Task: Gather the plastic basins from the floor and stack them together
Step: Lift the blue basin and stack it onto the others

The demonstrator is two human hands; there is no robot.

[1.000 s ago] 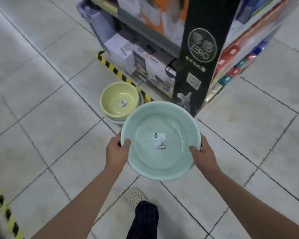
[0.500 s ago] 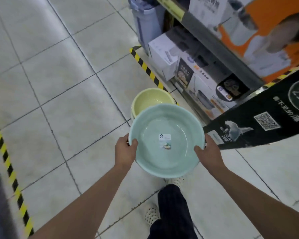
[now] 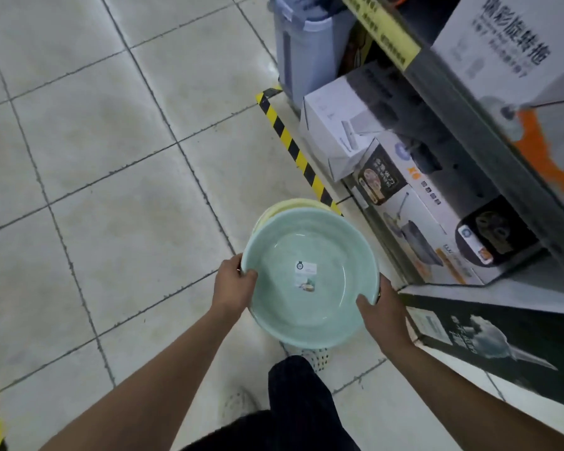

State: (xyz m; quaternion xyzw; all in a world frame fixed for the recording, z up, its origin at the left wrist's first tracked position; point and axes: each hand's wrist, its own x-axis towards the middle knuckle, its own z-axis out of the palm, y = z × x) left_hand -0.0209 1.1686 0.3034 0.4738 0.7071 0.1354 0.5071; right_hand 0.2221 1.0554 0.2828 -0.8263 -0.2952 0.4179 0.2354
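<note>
I hold a pale green plastic basin [image 3: 310, 255] with a small label inside it, level and above the floor. My left hand [image 3: 233, 284] grips its left rim and my right hand [image 3: 381, 312] grips its right rim. Behind and under it sits a yellow basin [image 3: 285, 207] on the floor tiles; the green one covers most of it, so only its far rim shows.
A store shelf [image 3: 463, 102] with boxed goods runs along the right, edged by yellow-black floor tape [image 3: 293, 148]. A black display stand [image 3: 502, 340] is at lower right. A blue plastic bin [image 3: 303, 37] stands at the shelf's far end. My leg and shoes are below the basin.
I have stepped closer to the yellow basin. The green basin in my hands now covers nearly all of it, where earlier the yellow one showed fully to the left.
</note>
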